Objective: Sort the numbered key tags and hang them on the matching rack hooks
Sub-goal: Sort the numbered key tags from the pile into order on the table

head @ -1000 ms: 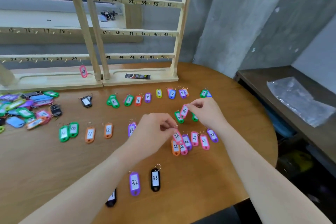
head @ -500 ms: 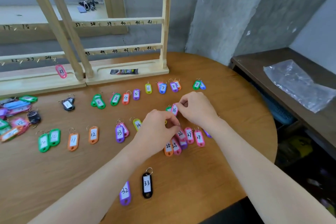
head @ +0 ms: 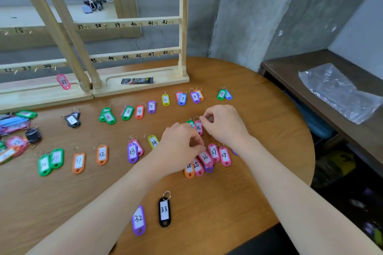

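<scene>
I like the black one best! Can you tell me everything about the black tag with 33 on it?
The black tag marked 33 is a long, rounded key tag that looks like shiny plastic. A white paper label with a handwritten 33 fills its window, a small hole sits at its near end, and a silver metal ring hangs from its far end. It lies flat on the wooden table, near the front edge, just right of the purple tag marked 32 without touching it. No hand touches it.

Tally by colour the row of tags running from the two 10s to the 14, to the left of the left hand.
green tags: 2
orange tags: 2
purple tag: 1
pink tag, tucked under the purple one: 1
yellow tag: 1
Total: 7
</scene>
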{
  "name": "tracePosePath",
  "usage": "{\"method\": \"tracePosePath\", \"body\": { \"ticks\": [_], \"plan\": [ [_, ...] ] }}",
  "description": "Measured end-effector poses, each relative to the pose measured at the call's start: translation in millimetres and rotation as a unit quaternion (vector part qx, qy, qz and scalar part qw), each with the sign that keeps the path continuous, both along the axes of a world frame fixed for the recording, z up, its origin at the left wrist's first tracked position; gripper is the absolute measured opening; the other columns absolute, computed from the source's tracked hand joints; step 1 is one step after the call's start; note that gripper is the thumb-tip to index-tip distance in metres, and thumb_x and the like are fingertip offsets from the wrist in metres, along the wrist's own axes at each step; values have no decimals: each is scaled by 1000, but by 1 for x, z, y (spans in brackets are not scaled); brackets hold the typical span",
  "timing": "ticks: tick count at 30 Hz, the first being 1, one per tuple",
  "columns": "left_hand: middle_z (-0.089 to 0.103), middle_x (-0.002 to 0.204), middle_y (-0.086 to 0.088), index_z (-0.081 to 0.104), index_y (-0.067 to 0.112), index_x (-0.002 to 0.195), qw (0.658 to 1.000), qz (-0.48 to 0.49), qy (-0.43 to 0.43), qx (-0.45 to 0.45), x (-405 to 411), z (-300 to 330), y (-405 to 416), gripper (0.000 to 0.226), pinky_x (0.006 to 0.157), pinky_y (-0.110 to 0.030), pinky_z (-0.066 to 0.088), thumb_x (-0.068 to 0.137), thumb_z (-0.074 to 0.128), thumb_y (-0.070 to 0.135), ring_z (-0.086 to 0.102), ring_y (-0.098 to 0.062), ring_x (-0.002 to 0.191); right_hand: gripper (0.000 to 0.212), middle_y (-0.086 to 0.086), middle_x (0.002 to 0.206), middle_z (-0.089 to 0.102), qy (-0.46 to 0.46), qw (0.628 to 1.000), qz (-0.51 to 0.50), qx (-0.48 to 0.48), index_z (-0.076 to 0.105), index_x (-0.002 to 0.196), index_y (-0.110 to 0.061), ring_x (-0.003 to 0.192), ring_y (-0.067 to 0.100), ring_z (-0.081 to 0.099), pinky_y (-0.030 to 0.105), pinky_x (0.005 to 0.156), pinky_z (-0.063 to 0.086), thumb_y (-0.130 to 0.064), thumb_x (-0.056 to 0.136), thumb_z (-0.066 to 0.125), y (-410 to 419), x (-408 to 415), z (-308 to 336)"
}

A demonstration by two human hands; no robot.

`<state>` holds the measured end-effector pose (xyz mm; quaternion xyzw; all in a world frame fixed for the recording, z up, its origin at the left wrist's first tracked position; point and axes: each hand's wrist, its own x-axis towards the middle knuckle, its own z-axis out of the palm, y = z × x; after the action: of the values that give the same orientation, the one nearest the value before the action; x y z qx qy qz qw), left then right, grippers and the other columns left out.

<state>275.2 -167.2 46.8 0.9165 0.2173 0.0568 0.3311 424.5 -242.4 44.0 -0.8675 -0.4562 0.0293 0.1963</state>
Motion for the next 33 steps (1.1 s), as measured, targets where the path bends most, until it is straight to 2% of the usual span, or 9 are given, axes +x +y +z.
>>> {"method": "tracePosePath", "body": {
  "ticks": [3, 7, 10, 14, 17, 22, 28, 31, 33],
  "plan": [
    [57, 94, 6, 68, 30, 79, 999, -11, 19, 26, 5, -2, -1, 13, 92, -37, 38, 91, 70, 35, 46, -18, 100, 26, -6, 71, 66, 12, 1000, 1, 14, 75, 83, -15, 78, 17, 60, 37, 83, 46, -31, 97, 59, -3, -1, -1],
    [55, 94, 8, 76, 23, 86, 998, 4, 6, 61, 8, -9, -1, 18, 90, -35, 35, 88, 71, 40, 43, -15, 98, 31, -13, 59, 46, 11, 1000, 0, 26, 57, 67, -23, 70, 16, 49, 31, 74, 33, -28, 97, 59, -8, -2, 1],
    [57, 96, 6, 74, 24, 85, 998, 18, -11, 63, 6, -10, 2, 16, 89, -36, 34, 88, 72, 40, 43, -16, 98, 39, -12, 56, 45, 12, 999, -5, 44, 49, 60, -27, 65, 14, 47, 30, 73, 31, -28, 98, 59, -10, -2, 3],
    [57, 105, 9, 76, 26, 93, 997, 37, -20, 70, -3, -6, 13, 13, 85, -33, 29, 92, 69, 37, 42, -15, 101, 34, -6, 59, 55, 19, 998, -5, 64, 62, 65, -16, 65, 16, 53, 30, 72, 32, -27, 97, 60, -9, -7, 6],
    [53, 98, 13, 72, 30, 92, 995, 59, -39, 74, -19, 0, 25, 6, 91, -33, 33, 93, 69, 35, 44, -14, 101, 33, -3, 63, 59, 23, 997, 3, 80, 63, 66, -13, 66, 15, 53, 29, 73, 32, -26, 97, 61, -5, -15, 11],
    [53, 87, 16, 67, 33, 84, 988, 121, -65, 67, -70, -1, 57, 11, 91, -40, 40, 91, 72, 27, 47, -17, 94, 34, 2, 60, 62, 67, 992, 33, 106, 66, 66, -11, 64, 20, 58, 29, 69, 35, -26, 96, 61, 12, -42, 19],
    [50, 79, 15, 62, 37, 79, 970, 223, -50, 84, -162, -4, 94, 20, 87, -41, 39, 89, 73, 24, 51, -27, 95, 33, 2, 63, 64, 81, 987, 97, 101, 68, 69, -12, 65, 18, 58, 38, 64, 49, -27, 96, 60, 52, -96, 26],
    [61, 88, 10, 63, 41, 79, 961, 262, -37, 73, -217, -9, 108, 21, 90, -45, 44, 90, 71, 25, 55, -27, 97, 34, 2, 58, 60, 84, 983, 136, 90, 64, 65, -9, 62, 21, 55, 41, 63, 45, -25, 95, 60, 75, -132, 28],
    [67, 95, 9, 66, 40, 81, 949, 306, -36, 63, -255, -13, 115, 18, 90, -45, 45, 90, 71, 26, 56, -24, 97, 31, -1, 59, 58, 77, 980, 165, 75, 64, 67, -11, 65, 22, 55, 35, 63, 33, -25, 95, 60, 89, -159, 30]
  ]
}}
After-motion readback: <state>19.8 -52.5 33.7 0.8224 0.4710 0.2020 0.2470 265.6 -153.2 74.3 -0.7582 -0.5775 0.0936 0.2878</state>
